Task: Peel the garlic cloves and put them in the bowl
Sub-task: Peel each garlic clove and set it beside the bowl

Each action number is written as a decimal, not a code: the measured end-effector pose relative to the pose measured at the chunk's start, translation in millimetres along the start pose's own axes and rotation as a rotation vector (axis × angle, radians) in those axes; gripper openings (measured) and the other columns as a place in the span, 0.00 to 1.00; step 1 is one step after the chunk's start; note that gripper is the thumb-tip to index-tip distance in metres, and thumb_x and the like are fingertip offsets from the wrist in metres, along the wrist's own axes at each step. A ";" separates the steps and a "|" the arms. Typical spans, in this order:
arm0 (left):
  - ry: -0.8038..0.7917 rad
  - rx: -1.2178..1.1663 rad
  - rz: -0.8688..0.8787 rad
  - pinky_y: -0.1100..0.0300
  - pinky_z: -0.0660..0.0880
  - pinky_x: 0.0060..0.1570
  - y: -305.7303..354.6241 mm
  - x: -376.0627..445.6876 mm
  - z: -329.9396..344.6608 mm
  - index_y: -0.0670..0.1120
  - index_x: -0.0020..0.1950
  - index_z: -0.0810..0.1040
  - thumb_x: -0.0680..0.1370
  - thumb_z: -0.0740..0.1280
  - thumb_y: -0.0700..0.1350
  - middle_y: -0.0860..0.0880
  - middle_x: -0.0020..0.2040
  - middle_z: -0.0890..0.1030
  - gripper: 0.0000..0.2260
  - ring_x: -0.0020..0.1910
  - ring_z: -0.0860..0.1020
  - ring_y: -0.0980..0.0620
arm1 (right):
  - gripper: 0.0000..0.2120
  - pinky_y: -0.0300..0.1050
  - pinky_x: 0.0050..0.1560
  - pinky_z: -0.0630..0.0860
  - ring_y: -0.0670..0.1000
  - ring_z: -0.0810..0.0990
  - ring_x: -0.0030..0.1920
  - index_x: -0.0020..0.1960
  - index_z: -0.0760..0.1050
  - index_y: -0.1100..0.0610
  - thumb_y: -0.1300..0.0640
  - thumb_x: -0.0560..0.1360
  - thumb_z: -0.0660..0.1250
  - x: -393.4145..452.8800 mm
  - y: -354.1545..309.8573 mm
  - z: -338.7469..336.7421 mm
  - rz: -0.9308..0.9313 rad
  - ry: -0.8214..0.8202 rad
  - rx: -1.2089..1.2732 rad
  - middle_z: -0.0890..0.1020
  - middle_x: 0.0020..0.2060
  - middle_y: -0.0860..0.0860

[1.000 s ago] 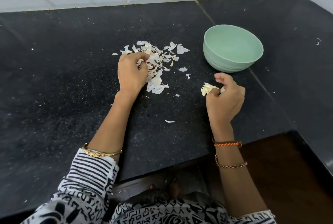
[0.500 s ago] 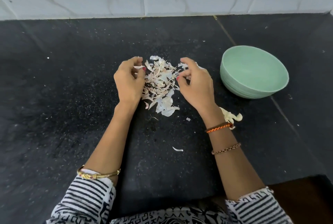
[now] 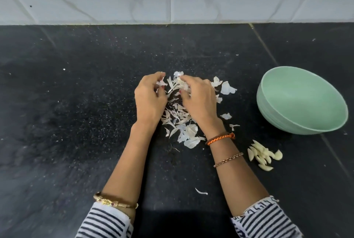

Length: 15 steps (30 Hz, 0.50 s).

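Right hand [image 3: 199,101] moved deeper into peels [image 3: 183,123] | both hands pinching skins | left hand [image 3: 150,101] unmoved

Single head view; looks forward and steeply down, close over the countertop [image 3: 76,123]

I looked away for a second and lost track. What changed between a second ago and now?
The right hand let go of the peeled cloves, leaving them on the counter near the bowl, then moved left into the skins, beside the left hand. Both now pick among them. The left hand stayed at the pile; the bowl is still empty.
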<state>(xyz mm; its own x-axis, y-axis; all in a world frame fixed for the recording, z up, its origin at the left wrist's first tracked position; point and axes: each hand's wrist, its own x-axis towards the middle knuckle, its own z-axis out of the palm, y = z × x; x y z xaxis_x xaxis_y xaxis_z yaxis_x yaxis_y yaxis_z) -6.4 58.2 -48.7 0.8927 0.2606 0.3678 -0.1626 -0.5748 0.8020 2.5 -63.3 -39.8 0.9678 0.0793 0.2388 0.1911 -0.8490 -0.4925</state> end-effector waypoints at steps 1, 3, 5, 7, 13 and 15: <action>-0.021 0.013 0.037 0.57 0.74 0.49 -0.4 1.1 0.8 0.41 0.60 0.78 0.73 0.63 0.29 0.42 0.55 0.78 0.17 0.44 0.76 0.48 | 0.16 0.46 0.56 0.70 0.54 0.74 0.56 0.65 0.72 0.54 0.59 0.77 0.63 1.7 2.0 -0.4 0.025 0.028 0.033 0.79 0.55 0.53; -0.081 0.070 0.090 0.54 0.73 0.51 -1.5 3.2 3.5 0.42 0.60 0.77 0.72 0.64 0.29 0.43 0.57 0.77 0.18 0.52 0.75 0.43 | 0.16 0.45 0.56 0.73 0.53 0.76 0.55 0.64 0.72 0.56 0.63 0.77 0.63 5.5 7.3 -1.4 0.076 0.077 0.093 0.79 0.55 0.54; -0.130 0.148 0.121 0.66 0.64 0.54 -4.5 4.6 6.4 0.43 0.59 0.78 0.73 0.67 0.33 0.44 0.58 0.77 0.16 0.55 0.72 0.43 | 0.17 0.44 0.55 0.75 0.52 0.79 0.53 0.64 0.73 0.58 0.66 0.76 0.63 8.0 13.6 -1.8 0.105 0.133 0.172 0.80 0.56 0.54; -0.160 0.208 0.176 0.68 0.60 0.53 -6.7 4.5 8.8 0.43 0.57 0.80 0.73 0.69 0.36 0.45 0.56 0.79 0.13 0.53 0.71 0.43 | 0.17 0.43 0.55 0.76 0.52 0.80 0.52 0.62 0.74 0.60 0.69 0.75 0.63 9.5 17.8 -2.6 0.115 0.220 0.256 0.80 0.54 0.56; -0.095 0.311 0.167 0.52 0.68 0.42 -10.2 2.3 9.4 0.42 0.45 0.83 0.71 0.71 0.35 0.44 0.43 0.82 0.05 0.45 0.72 0.38 | 0.17 0.34 0.55 0.73 0.51 0.79 0.52 0.59 0.77 0.63 0.74 0.72 0.64 9.4 19.5 -1.7 0.138 0.369 0.307 0.79 0.54 0.58; -0.075 0.305 0.137 0.52 0.68 0.42 -11.4 3.2 8.4 0.42 0.46 0.83 0.71 0.70 0.35 0.43 0.43 0.82 0.06 0.45 0.73 0.38 | 0.17 0.34 0.52 0.75 0.47 0.77 0.49 0.57 0.78 0.62 0.74 0.71 0.66 9.6 20.0 -1.7 0.153 0.387 0.359 0.79 0.53 0.58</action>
<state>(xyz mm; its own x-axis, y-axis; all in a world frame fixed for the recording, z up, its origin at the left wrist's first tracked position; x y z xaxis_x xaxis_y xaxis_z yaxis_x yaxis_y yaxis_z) 1.9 59.1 -60.6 0.9014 0.1141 0.4177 -0.1598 -0.8090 0.5657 15.3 -80.5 -45.9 0.8712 -0.2866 0.3986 0.1619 -0.5988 -0.7844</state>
